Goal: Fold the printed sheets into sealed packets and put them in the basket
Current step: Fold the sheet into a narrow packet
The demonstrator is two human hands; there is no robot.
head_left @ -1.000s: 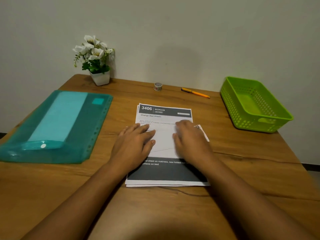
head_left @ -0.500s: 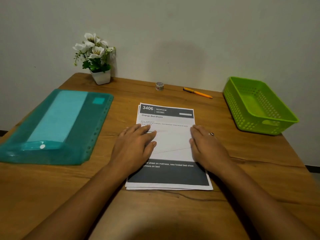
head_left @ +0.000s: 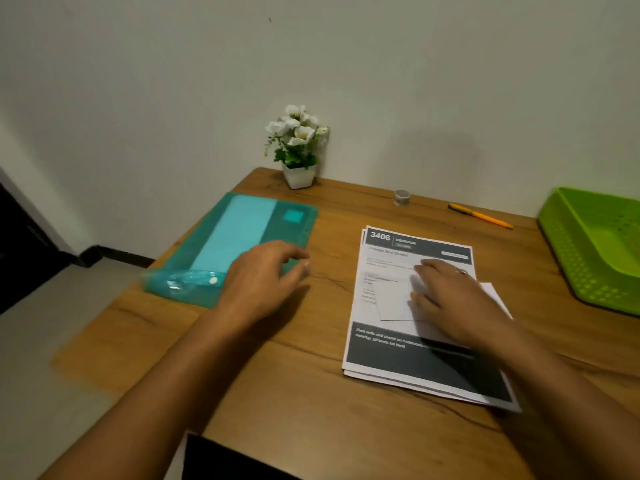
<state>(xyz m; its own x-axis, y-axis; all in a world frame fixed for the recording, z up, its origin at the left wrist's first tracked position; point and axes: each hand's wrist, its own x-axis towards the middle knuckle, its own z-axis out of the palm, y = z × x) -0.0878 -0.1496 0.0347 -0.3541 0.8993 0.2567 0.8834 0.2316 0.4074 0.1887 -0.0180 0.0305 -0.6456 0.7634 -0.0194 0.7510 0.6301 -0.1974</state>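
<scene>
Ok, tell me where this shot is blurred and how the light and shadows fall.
Head view: the left hand and the near end of the teal folder are smeared; on the printed sheets only "3406" reads, the small print is soft. Head view: even light, a faint shadow under the left hand on the table, a dim patch on the wall, glare spots on the folder's near edge.
</scene>
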